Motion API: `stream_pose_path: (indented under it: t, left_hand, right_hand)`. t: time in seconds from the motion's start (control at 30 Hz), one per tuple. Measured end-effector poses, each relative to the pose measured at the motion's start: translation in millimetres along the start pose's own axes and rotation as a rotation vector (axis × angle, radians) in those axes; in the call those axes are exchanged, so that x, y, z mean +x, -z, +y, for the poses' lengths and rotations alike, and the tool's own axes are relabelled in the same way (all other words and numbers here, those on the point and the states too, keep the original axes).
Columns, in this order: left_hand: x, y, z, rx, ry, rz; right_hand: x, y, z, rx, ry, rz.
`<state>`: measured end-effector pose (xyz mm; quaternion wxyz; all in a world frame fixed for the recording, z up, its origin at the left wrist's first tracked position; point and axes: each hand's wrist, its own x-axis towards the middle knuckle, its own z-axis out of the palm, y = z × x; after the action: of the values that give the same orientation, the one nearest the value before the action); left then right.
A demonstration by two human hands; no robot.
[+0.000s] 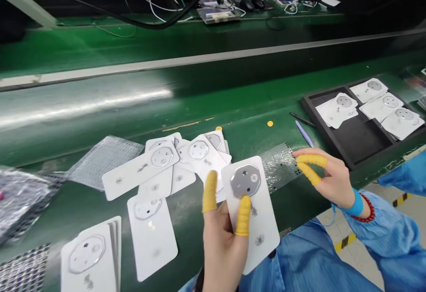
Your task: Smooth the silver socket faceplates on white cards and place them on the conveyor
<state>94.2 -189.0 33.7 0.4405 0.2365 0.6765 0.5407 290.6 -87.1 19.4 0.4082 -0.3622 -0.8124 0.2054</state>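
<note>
My left hand (224, 243), with yellow finger cots, holds a white rounded panel (266, 225) tilted, its thumb on the front. Near the panel's top is a grey octagonal face with small holes. To the right, my right hand (328, 174) has its yellow-covered thumb and finger pinched together at the right edge of a clear plastic sheet (278, 165) dotted with small black spots. Whatever is between those fingertips is too small to make out. Behind the left hand lies a loose pile of similar white panels (138, 174). One single panel (155, 238) lies nearer.
A panel stack (89, 261) stands at front left, near bubble wrap (106, 159) and a plastic bag (23, 199). At right, a black divided tray (362, 143) holds several panels. A purple tool (304, 133) and black tweezers-like tool (302, 119) lie beside it. A sleeve (404, 174) shows at far right.
</note>
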Motion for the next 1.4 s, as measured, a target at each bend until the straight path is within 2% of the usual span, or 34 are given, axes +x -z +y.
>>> stream_pose_path:
  t: [0.1,0.2,0.33,0.4,0.63,0.77,0.87,0.97,1.23,1.4]
  left_hand:
    - [-10.0,-10.8,3.6,-0.002,0.057,-0.122]
    - [-16.4,-18.4,4.9,-0.021,0.04,-0.158]
    - [-26.1,-25.1,8.3,-0.048,0.02,-0.062]
    - [-29.2,-26.9,9.6,-0.044,0.005,-0.059]
    - [-29.6,-26.2,11.3,-0.095,0.039,-0.16]
    - [-29.5,-25.3,15.4,-0.15,0.149,-0.204]
    - [-30.8,-24.3,15.3,-0.174,0.181,-0.229]
    - [-33.0,-22.9,10.1,-0.152,0.112,-0.232]
    - [-36.1,-23.1,-0.5,-0.103,-0.086,-0.254]
    - [-37.8,-23.7,-5.9,-0.043,-0.111,-0.26]
  right_hand:
    - [13.4,-10.0,-38.4,0.073,0.114,0.051]
    - [14.9,-22.9,-55.0,0.039,0.205,0.005]
    - [9.4,-26.5,-53.9,0.029,0.2,-0.021]
    - [6.8,-23.1,-53.4,0.02,0.195,-0.041]
    - [-0.8,-8.9,-59.7,-0.047,0.057,-0.149]
    - [3.9,-6.9,-59.6,-0.066,0.101,-0.165]
    - [7.3,-8.5,-58.0,-0.038,0.163,-0.104]
    - [6.7,-9.1,-56.9,0.003,0.194,-0.061]
    - [7.9,-0.5,-56.8,-0.107,0.258,-0.242]
    - [8.0,-0.9,-48.4,-0.119,0.384,-0.239]
